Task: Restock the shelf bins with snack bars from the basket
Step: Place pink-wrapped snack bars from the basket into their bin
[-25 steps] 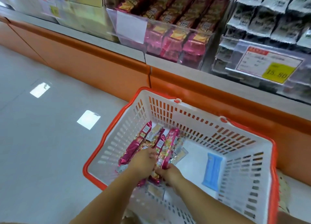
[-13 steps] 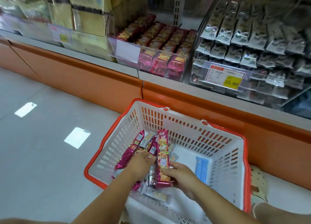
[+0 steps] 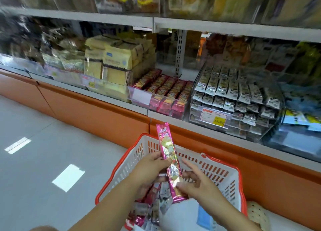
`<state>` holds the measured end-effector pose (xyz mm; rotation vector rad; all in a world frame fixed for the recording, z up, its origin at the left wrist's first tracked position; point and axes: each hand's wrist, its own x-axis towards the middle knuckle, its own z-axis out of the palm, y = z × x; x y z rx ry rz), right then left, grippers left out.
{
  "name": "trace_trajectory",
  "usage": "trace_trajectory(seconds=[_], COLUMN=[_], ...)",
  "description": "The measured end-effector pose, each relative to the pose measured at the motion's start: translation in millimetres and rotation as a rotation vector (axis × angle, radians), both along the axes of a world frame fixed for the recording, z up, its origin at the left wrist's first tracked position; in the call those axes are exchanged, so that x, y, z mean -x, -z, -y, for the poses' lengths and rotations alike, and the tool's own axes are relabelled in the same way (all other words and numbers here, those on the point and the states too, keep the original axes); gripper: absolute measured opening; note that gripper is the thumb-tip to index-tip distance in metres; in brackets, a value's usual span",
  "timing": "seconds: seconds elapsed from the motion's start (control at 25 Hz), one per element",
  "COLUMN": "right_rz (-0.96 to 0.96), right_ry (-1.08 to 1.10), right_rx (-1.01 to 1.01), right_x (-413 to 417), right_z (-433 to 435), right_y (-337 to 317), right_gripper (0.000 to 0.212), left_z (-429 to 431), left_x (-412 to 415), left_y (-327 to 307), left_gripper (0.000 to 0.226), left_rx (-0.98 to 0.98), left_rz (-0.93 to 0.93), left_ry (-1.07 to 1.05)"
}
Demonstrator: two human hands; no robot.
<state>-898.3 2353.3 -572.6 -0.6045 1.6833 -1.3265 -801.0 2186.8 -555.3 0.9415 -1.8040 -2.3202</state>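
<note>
Both hands are up over the basket [image 3: 128,162] with one pink snack bar [image 3: 168,154] between them, standing nearly upright, its top tipped a little left. The left hand [image 3: 149,170] pinches it at mid-length, thumb on the front of the wrapper. The right hand [image 3: 197,184] grips the lower end, thumb pressed on the front, forefinger stretched straight out behind. The bar's top edge reaches up across the orange base panel [image 3: 97,114], below the grey shelf lip [image 3: 112,98].

Straight above, the clear shelf bin [image 3: 139,96] of matching pink packs [image 3: 165,90] sits at the shelf front, rows packed tight to its front wall. It stands just beside a tiered bin of black-and-white packets [image 3: 231,91] carrying a price tag [image 3: 214,117], with stacked yellow cake packs [image 3: 114,65] on its left.

Down in the basket, more bars [image 3: 147,208] lie heaped at the near left and a blue pack [image 3: 205,216] lies to the right. The basket's far rim sits close against the orange panel. Bare grey floor [image 3: 43,170] opens wide to the left.
</note>
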Motion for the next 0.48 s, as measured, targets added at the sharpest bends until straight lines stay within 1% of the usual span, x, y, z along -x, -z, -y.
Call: trace_trajectory(seconds=[0.08, 0.16, 0.2, 0.24, 0.32, 0.4, 0.48], right_rz=[-0.195, -0.468, -0.581, -0.651, -0.722, -0.830, -0.888], right_ry=[-0.094, -0.173, -0.184, -0.176, -0.104, 0.027, 0.122], right_rx=[0.073, 0.113, 0.143, 0.185, 0.271, 0.274, 0.263], right_x=[3, 7, 11, 16, 28, 43, 61], right_z=[3, 12, 21, 31, 58, 92, 130], right_y=[-32, -60, -72, -81, -92, -101, -109], right_gripper=[0.086, 0.086, 0.082, 0.077, 0.065, 0.056, 0.051], left_z=[9, 20, 27, 33, 47, 61, 77], left_x=[4, 11, 16, 23, 38, 51, 58], left_y=[-30, -58, -72, -82, -99, -109, -110], left_gripper=[0.020, 0.019, 0.020, 0.020, 0.023, 0.028, 0.026], left_rx=[0.081, 0.159, 0.180, 0.185, 0.171, 0.159, 0.112], left_rz=[-0.070, -0.138, -0.177, -0.217, -0.293, -0.319, -0.345], left_ry=[-0.003, -0.023, -0.041, -0.066, -0.126, -0.145, -0.175])
